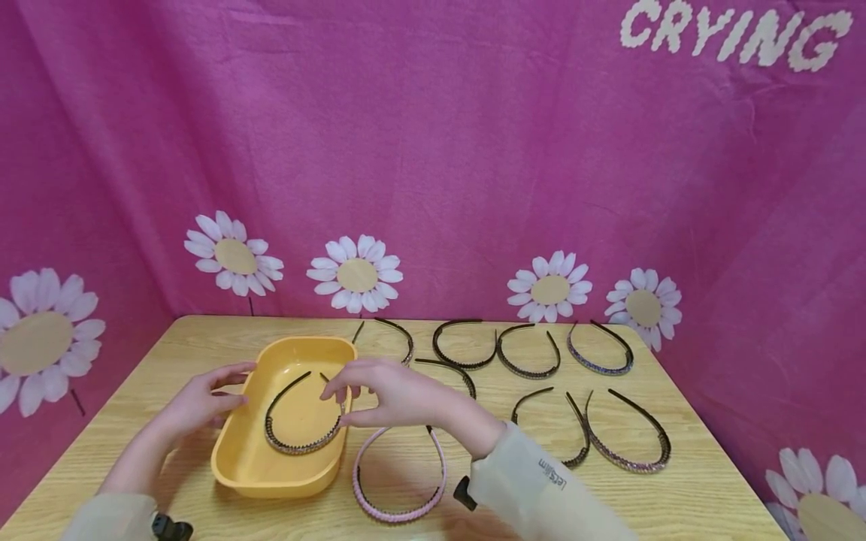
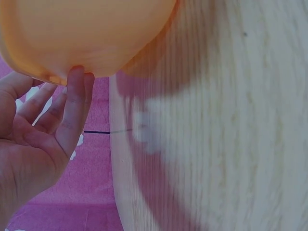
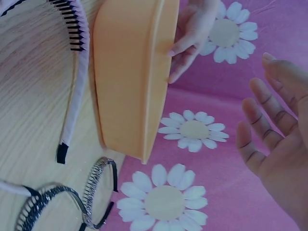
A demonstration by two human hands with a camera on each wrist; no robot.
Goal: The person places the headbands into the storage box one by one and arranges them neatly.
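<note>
A yellow plastic basin [image 1: 318,481] stands on the left half of the table. Inside it lies a dark headband [image 1: 301,449] with comb teeth and a sparkly band. My left hand [image 1: 203,402] touches the basin's left rim; its fingers, fairly straight, meet the outer wall in the left wrist view. Over the basin's right side is my right hand [image 1: 389,391], beside one end of that headband. The right wrist view shows its fingers spread and slightly bent, with nothing between them. A pink headband [image 1: 399,517] lies on the table just right of the basin.
Several more headbands lie across the table, among them a blue-toned one [image 1: 602,370] at the back right and a pinkish sparkly one [image 1: 636,467] nearer the front. Behind the wooden table [image 1: 487,500] hangs a magenta cloth [image 1: 440,150] with white daisies.
</note>
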